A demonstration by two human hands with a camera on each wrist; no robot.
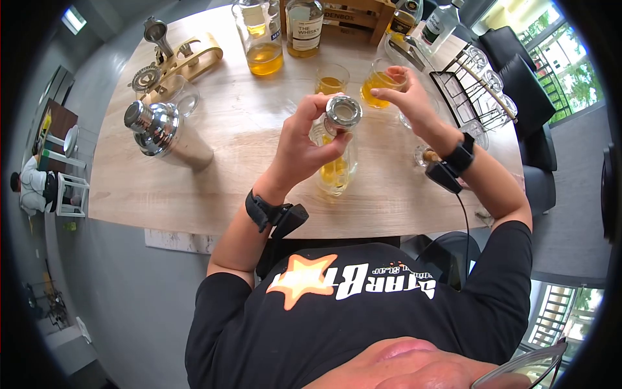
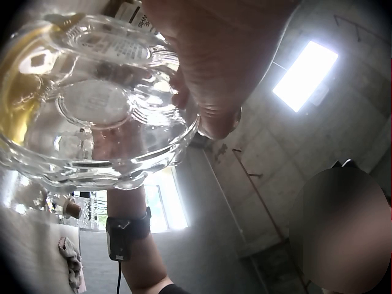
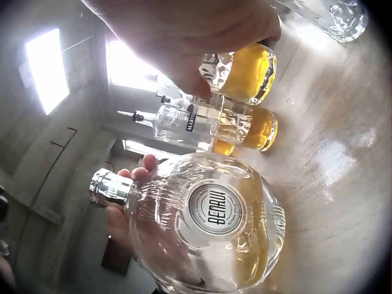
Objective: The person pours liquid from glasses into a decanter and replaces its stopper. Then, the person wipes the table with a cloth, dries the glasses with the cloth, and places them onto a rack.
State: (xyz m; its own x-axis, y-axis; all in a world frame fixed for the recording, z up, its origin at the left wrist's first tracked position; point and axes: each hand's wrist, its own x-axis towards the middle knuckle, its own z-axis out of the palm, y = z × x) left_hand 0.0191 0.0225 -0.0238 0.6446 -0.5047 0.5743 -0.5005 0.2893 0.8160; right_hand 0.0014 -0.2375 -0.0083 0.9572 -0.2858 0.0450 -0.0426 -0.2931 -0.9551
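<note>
My left hand [image 1: 301, 139] grips the neck of a round clear glass bottle [image 1: 335, 170] just below its silver cap [image 1: 343, 113]. The bottle stands upright with yellow liquid low inside, and its round label [image 3: 216, 209] faces away from me. My right hand [image 1: 418, 104] holds a tumbler [image 1: 374, 92] of amber drink at the rim, thumb on the near side and fingers on the far side. Just left of it, beyond the bottle, stands a second tumbler [image 1: 332, 80] with some amber liquid.
A steel shaker [image 1: 170, 133] and a wooden bar-tool stand [image 1: 194, 61] are at the left. Whisky bottles [image 1: 304, 32] and a wooden crate [image 1: 350, 19] line the back. On the right stands a black rack [image 1: 463, 84] with glasses. A cork-topped piece [image 1: 429, 155] lies near my right wrist.
</note>
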